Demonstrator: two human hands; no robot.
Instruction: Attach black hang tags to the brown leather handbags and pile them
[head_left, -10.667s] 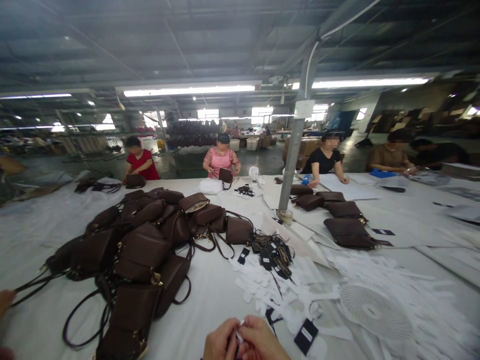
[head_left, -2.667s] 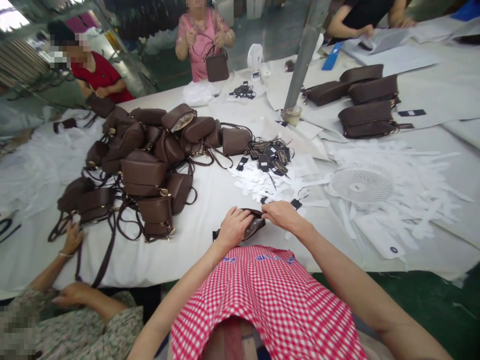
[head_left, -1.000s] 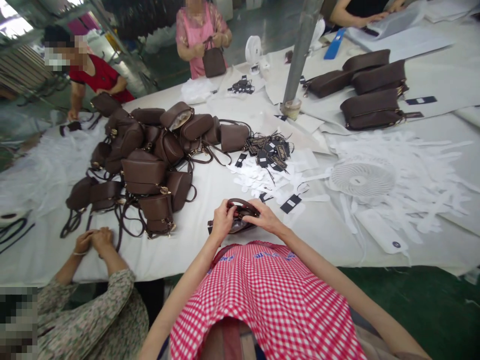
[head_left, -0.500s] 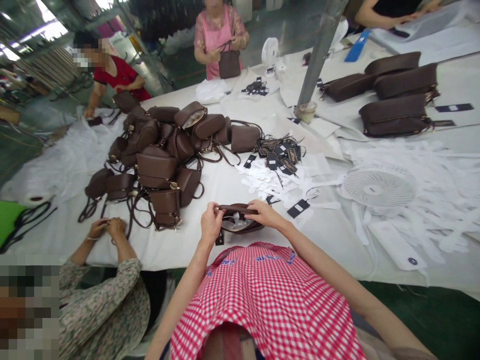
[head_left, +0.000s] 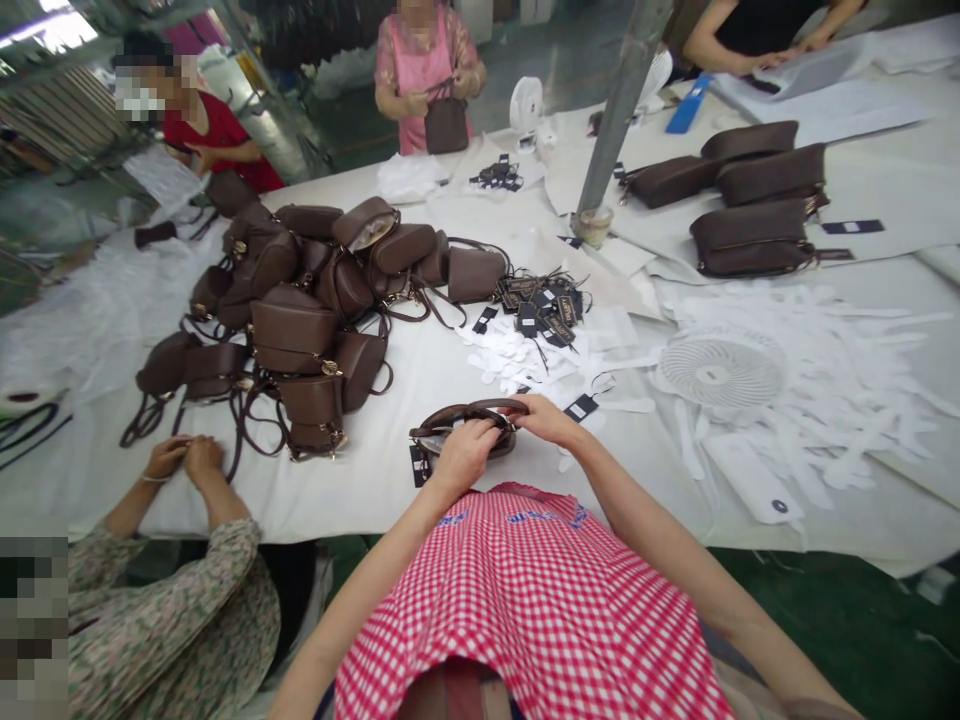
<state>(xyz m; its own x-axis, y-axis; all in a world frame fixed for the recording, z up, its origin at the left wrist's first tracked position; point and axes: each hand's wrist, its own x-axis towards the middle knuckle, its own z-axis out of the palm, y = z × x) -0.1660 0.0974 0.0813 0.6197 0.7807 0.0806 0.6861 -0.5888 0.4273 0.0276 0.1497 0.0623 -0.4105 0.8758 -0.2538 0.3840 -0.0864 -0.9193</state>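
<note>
While steadying the open dark-brown leather-look handbag (head_left: pixel 441 416) on the white-covered counter (head_left: pixel 427 350), pinching the curved brown handle (head_left: pixel 491 404) with the right grip (head_left: pixel 544 418), probably for stability. Resting the left grip (head_left: pixel 465 458) across the mouth, perhaps to spread it; cannot tell whether closed on anything.

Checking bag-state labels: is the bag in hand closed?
No: the bag is open, pale lining showing beside the left hand.
</note>
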